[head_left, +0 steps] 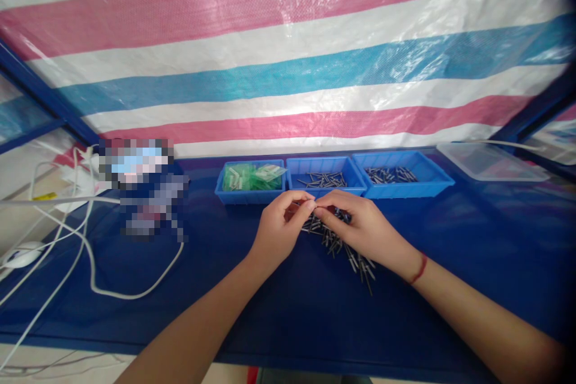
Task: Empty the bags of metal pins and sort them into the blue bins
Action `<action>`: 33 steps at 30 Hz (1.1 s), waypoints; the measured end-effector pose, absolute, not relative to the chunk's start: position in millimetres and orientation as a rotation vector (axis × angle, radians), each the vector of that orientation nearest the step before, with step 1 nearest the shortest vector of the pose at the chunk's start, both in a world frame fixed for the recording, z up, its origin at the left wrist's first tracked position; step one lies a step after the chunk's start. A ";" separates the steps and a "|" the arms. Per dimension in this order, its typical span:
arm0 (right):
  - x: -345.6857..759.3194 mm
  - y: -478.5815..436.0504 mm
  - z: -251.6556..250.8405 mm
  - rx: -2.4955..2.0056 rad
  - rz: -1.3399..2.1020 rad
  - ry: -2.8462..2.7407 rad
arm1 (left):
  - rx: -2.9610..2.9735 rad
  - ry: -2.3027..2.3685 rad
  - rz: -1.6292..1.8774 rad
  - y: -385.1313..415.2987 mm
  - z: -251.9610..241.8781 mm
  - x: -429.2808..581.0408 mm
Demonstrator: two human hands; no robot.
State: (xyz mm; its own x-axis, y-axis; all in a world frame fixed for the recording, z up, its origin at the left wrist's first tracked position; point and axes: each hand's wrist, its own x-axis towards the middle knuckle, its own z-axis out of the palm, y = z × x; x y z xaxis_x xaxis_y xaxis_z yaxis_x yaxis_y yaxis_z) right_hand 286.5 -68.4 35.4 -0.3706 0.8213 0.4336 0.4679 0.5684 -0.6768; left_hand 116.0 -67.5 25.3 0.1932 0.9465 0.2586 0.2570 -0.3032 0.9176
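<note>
My left hand (285,222) and my right hand (353,219) meet fingertip to fingertip above the dark blue table. Both are closed in a pinch, and whatever lies between the fingertips is too small to make out. A loose pile of thin metal pins, like rivets (355,258), spreads on the table beneath and beside my right hand, which partly hides it. Behind the hands stand blue bins: the left bin (252,197) holds green plastic packets (243,177), the middle bin (324,163) and the right bin (409,189) hold more metal pins.
White cables (121,296) loop over the left side of the table (252,336), near a white mouse (22,254) and a pixelated area. At the back right lies a clear plastic lid (492,162). A striped sheet (279,78) hangs behind.
</note>
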 end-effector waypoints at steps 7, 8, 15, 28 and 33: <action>289.7 -68.3 38.5 -1.064 0.521 -1.946 | 1.736 1.176 1.134 -67.2 25.8 114.6; 290.3 -68.4 38.9 -1.068 0.510 -1.928 | 1.740 1.184 1.126 -67.2 25.9 114.5; 291.3 -70.4 43.3 -1.032 0.494 -1.900 | 1.873 1.202 1.063 -66.3 26.9 113.8; 382.1 -19.8 40.1 -1.767 -0.026 -1.603 | 2.563 1.332 0.315 -63.1 59.6 81.9; 382.8 -19.2 36.3 -1.912 -0.130 -1.736 | 2.591 1.283 0.179 -61.6 49.1 79.5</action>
